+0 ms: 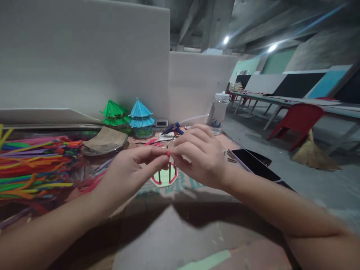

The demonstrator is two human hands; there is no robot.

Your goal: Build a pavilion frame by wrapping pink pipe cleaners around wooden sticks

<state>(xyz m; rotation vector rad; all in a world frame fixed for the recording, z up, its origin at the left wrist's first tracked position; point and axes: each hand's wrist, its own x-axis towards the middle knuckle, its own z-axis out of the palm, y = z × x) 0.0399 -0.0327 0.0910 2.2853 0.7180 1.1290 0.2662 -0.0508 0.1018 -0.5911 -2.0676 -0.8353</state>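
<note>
My left hand [132, 170] and my right hand [197, 155] meet fingertip to fingertip above a small pale green base with a red rim [164, 179]. Thin dark sticks [169, 171] stand upright on that base. Both hands pinch a small pink piece [168, 153] at the top of one stick. The fingers of each hand are pressed together around it. The base lies on the brown table top [197, 189] just beyond my hands.
A heap of coloured pipe cleaners [33, 165] fills the left. Green [114, 112] and blue [140, 117] paper pavilions stand at the back, with a glue gun [173, 128], a plastic jar [218, 112], a metal plate [105, 144], a dark phone [254, 165]. Red chair [298, 120] and broom [313, 153] at right.
</note>
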